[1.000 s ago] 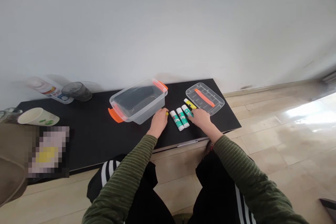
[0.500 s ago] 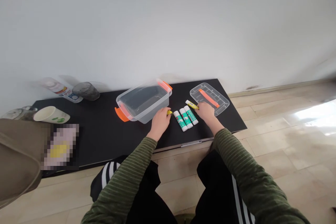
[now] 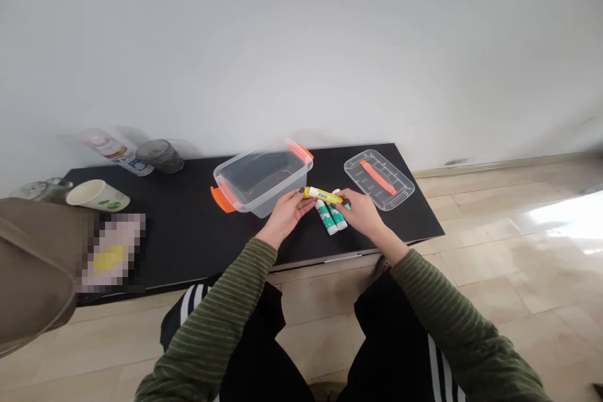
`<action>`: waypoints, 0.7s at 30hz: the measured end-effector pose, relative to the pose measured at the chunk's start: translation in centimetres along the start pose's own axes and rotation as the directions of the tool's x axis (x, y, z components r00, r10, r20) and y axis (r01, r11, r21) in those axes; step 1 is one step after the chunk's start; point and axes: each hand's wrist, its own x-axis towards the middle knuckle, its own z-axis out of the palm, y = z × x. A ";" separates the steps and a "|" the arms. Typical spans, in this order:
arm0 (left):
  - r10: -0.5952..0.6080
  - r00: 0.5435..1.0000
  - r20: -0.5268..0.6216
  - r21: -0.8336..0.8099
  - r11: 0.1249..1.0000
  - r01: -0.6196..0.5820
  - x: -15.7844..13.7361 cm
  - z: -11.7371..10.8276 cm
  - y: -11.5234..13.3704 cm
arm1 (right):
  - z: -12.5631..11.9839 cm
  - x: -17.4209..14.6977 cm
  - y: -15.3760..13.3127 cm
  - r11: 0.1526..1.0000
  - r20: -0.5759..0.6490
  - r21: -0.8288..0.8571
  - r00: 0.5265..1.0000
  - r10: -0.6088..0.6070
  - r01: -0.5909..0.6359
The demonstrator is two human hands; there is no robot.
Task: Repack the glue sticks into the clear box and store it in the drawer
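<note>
Both of my hands meet above the table, just right of the clear plastic box [image 3: 273, 198]. My right hand [image 3: 360, 210] grips the right end of a yellow and white glue stick [image 3: 324, 195], whose barcode faces up. In my left hand [image 3: 288, 213], fingers close on a short yellow piece [image 3: 306, 191] against the stick's white end; whether it is a cap or part of a second stick I cannot tell. Below them lie green and white glue sticks [image 3: 326, 218], partly covered by my right hand.
A clear lid with an orange handle [image 3: 378, 177] lies flat at the right of the black table [image 3: 188, 239]. On the left are a paper cup [image 3: 98, 195], a dark glass [image 3: 160, 156], a spray can [image 3: 117, 152] and a blurred-out packet [image 3: 113, 251]. Someone's brown-clad part [image 3: 35, 270] fills the left edge.
My right hand has moved left with the yellow glue stick, away from the lid. My left hand has risen slightly, and the pieces in the two hands now meet end to end.
</note>
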 end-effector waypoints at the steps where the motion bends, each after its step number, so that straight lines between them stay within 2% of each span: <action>1: 0.002 1.000 0.000 -0.007 1.000 -0.002 -0.1 0.0 0.0 | 0.1 -0.2 -0.1 1.000 -0.005 0.002 1.000 -0.006 0.006; 14: 0.095 0.993 0.064 0.052 0.994 -0.099 -0.5 -0.7 0.3 | 0.1 -0.7 -0.5 0.999 -0.035 0.011 0.998 -0.045 0.046; 21: 0.119 0.987 0.106 0.067 0.990 -0.127 -0.9 -0.7 0.3 | 0.5 -0.7 -0.6 0.991 -0.058 0.094 0.994 -0.089 0.095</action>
